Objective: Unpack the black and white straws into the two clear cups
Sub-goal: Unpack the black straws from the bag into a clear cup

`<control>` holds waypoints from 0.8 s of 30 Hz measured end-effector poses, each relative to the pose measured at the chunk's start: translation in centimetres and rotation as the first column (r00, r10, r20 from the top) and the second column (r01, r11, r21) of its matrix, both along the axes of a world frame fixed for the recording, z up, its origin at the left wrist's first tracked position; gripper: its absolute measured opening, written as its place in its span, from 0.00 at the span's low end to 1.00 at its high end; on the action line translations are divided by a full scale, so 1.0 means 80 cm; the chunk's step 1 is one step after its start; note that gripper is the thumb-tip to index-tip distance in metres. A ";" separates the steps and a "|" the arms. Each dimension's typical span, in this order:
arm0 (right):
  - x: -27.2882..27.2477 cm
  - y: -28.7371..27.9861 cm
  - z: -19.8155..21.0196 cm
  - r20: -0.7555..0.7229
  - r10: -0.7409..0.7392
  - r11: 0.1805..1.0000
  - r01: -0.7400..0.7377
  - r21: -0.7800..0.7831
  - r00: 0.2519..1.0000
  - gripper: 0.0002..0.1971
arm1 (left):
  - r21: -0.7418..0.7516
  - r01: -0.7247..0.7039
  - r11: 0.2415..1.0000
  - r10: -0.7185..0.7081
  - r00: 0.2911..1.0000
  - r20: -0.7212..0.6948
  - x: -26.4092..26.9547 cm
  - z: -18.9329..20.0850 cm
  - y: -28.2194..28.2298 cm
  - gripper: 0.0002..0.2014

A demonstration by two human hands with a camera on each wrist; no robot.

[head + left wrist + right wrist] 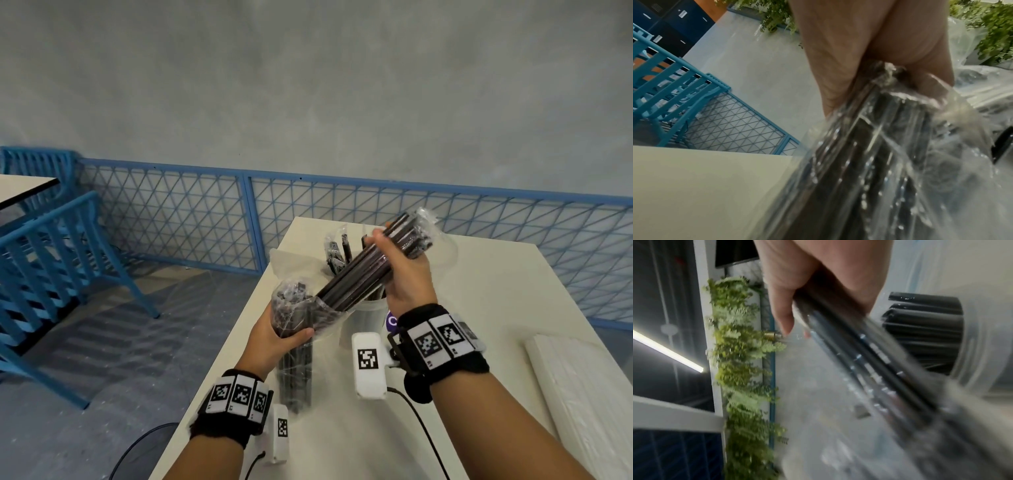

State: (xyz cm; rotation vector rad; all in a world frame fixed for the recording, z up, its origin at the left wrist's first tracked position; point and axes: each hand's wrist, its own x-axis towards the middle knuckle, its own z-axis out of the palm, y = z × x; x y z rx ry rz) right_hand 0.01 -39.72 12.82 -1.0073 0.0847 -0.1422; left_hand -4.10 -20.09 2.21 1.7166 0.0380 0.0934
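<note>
In the head view my left hand (289,332) grips a clear plastic bag of black straws (294,363) that stands upright on the white table (496,291). My right hand (387,246) grips a slanted bundle of black straws (356,277); its lower end sits in the bag's mouth and its upper end carries crinkled clear wrap. Behind the bundle stands a clear cup (368,313) with several black straws (346,248) in it. The left wrist view shows my left hand (869,48) closed round the bag (879,162). The right wrist view shows my right hand (818,280), the bundle (869,361) and the cup (972,345).
A white slab (582,394) lies at the table's right edge. A blue mesh fence (246,219) runs behind the table, and blue chairs (51,257) and another table (24,188) stand to the left. Cables trail from my wrists over the near table edge.
</note>
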 end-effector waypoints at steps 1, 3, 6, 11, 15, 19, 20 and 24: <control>-0.004 0.005 -0.005 0.009 0.033 0.997 -0.032 -0.076 0.999 0.10 | 0.004 0.014 1.000 -0.014 1.000 -0.001 0.001 0.001 -0.003 0.33; -0.010 0.012 -0.012 0.029 0.028 0.989 -0.023 -0.143 0.999 0.10 | 0.013 0.033 0.999 -0.033 0.999 -0.005 0.002 0.001 -0.008 0.33; -0.006 -0.005 0.002 0.038 -0.088 0.996 0.088 0.003 0.995 0.07 | -0.020 -0.014 1.000 0.014 1.000 -0.025 0.004 0.000 -0.005 0.31; 0.001 -0.037 0.031 0.129 -0.241 0.965 0.224 0.134 0.962 0.06 | -0.081 -0.101 0.992 0.099 0.994 -0.039 0.008 -0.008 0.001 0.30; -0.002 -0.031 0.029 0.145 -0.336 0.942 0.331 0.062 0.931 0.06 | -0.070 -0.105 0.992 0.103 0.994 -0.034 0.012 -0.013 -0.002 0.33; -0.011 -0.019 0.024 0.210 -0.318 0.935 0.342 -0.089 0.924 0.07 | -0.069 -0.118 0.991 0.116 0.992 -0.039 0.014 -0.016 -0.002 0.32; -0.013 -0.018 0.026 0.218 -0.351 0.924 0.374 -0.077 0.911 0.07 | -0.082 -0.132 0.988 0.129 0.991 -0.046 0.014 -0.018 0.000 0.31; -0.009 -0.025 0.037 0.256 -0.439 0.893 0.450 0.020 0.861 0.05 | -0.184 -0.205 0.961 0.194 0.978 -0.077 0.014 -0.024 0.012 0.34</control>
